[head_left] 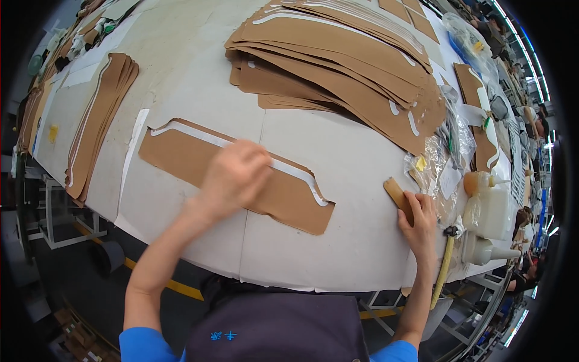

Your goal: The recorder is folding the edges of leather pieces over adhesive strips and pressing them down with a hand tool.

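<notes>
A long brown panel [181, 154] lies in front of me on the pale tabletop, with a white strip [288, 166] along its far edge. My left hand [236, 175] is over the middle of this panel. Its fingers are curled in and blurred by motion, and what they hold, if anything, cannot be made out. Off to the right, my right hand [420, 220] grips a small, flat brown wooden block [398, 194]. The block touches or nearly touches the tabletop, with its far end poking out past my fingers.
Beyond the panel is a large fanned stack of brown panels [325, 66]; a smaller stack [102, 127] lies left. At right are clear plastic bags [431, 169], a white bottle [490, 211] with an orange-brown part, another spouted bottle [482, 252] and a yellow-handled brush [444, 271].
</notes>
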